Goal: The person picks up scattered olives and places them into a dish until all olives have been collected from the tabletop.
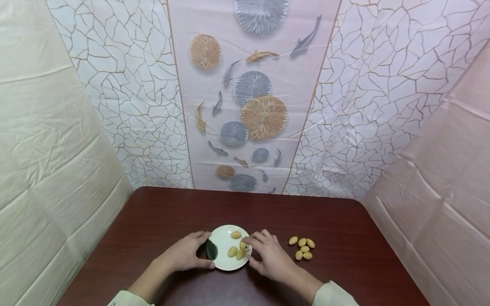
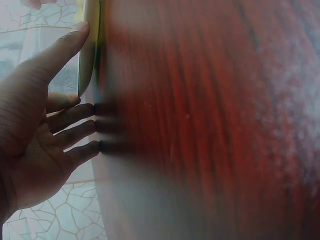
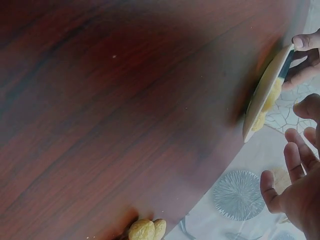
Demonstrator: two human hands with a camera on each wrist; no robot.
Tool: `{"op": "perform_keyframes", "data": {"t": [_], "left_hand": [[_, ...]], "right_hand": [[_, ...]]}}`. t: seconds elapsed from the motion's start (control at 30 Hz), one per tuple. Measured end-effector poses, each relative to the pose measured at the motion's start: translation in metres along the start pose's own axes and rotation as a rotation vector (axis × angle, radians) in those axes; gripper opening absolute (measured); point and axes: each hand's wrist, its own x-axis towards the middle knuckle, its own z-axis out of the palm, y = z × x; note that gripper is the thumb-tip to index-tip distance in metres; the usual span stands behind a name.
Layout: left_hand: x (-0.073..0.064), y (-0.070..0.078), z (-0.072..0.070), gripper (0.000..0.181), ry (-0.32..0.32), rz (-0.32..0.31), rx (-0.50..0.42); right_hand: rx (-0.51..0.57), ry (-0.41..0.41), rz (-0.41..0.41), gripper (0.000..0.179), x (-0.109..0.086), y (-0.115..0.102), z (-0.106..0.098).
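Note:
A round white plate (image 1: 226,264) with a dark green patch at its left lies on the table. Several small yellowish-tan oval pieces (image 1: 232,251), like fruits or nuts, lie on it, mostly toward the right; their exact kind is unclear. My left hand (image 1: 185,253) holds the plate's left rim, thumb at the near side and forefinger at the far side. In the left wrist view its other fingers (image 2: 75,136) reach down toward the tabletop. Over the plate's right edge hovers my right hand (image 1: 269,257), thumb and fingers apart; the right wrist view shows nothing between them.
To the right of my right hand, several more oval pieces (image 1: 304,249) lie in a loose cluster on the dark reddish-brown table (image 1: 172,208). A patterned cloth (image 1: 260,117) hangs behind the table's far edge, with pale cloth at both sides.

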Motion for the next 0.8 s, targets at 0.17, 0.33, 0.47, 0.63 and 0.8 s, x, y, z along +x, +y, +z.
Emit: {"op": "perform_keyframes", "data": {"t": [0.17, 0.33, 0.47, 0.63, 0.8], "left_hand": [[0.000, 0.001, 0.000, 0.113, 0.001, -0.005, 0.007], [-0.001, 0.002, -0.001, 0.113, -0.001, -0.001, 0.004], [-0.002, 0.003, -0.001, 0.112, 0.001, 0.011, 0.003], [-0.001, 0.002, -0.001, 0.112, 0.001, 0.010, 0.001], [0.000, 0.001, 0.001, 0.112, 0.003, 0.001, 0.008]], "right_hand": [[-0.014, 0.019, 0.018, 0.045, -0.004, 0.003, -0.002], [-0.037, 0.027, 0.031, 0.046, -0.010, 0.007, -0.005], [-0.051, 0.046, 0.027, 0.047, -0.015, 0.010, -0.009], [-0.087, 0.087, 0.040, 0.048, -0.022, 0.014, -0.014], [-0.115, 0.102, 0.070, 0.043, -0.029, 0.019, -0.017]]}}
